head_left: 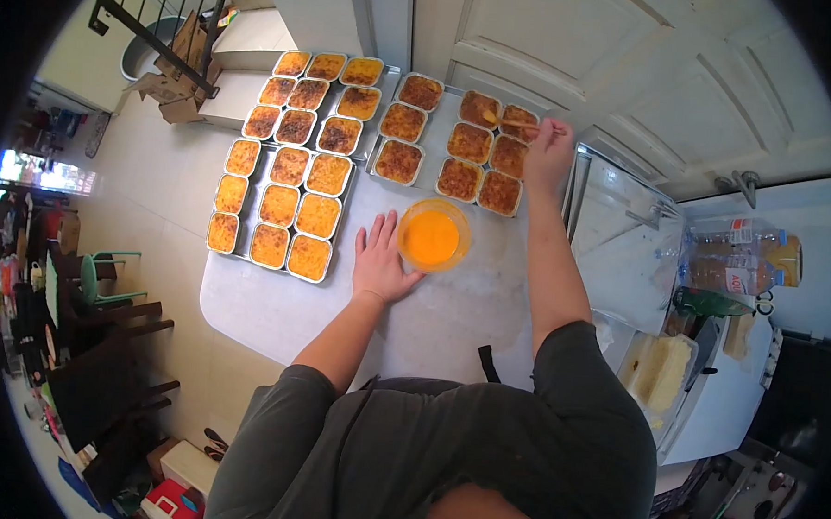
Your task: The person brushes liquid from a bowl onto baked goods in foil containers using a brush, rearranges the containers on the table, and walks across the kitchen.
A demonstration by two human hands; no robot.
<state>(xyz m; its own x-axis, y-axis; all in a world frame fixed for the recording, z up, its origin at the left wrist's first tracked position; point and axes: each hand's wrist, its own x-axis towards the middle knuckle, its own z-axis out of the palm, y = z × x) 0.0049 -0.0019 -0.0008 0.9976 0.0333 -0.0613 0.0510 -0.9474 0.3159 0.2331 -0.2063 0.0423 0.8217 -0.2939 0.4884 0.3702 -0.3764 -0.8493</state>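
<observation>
My left hand (pixel 382 265) lies flat on the white table with its fingers spread, right beside a clear bowl (pixel 468 248) of bright orange-yellow liquid (pixel 432 239). Its thumb is close to the bowl's rim; I cannot tell if they touch. Out at the far right of the table, my right hand (pixel 549 147) is closed on the end of what looks like a wooden-handled brush (pixel 517 124). The yellowish tip of that brush is over a browned foil tray bake (pixel 479 109) in the back row. More browned tray bakes (pixel 460 179) stand under and near this hand.
Several paler yellow tray bakes (pixel 317 215) stand in foil trays on metal baking sheets at the left. At the right are plastic bottles (pixel 730 273) and a container with a pale block (pixel 659 372). A panelled door (pixel 573 53) and steps (pixel 254 34) border the table's far side.
</observation>
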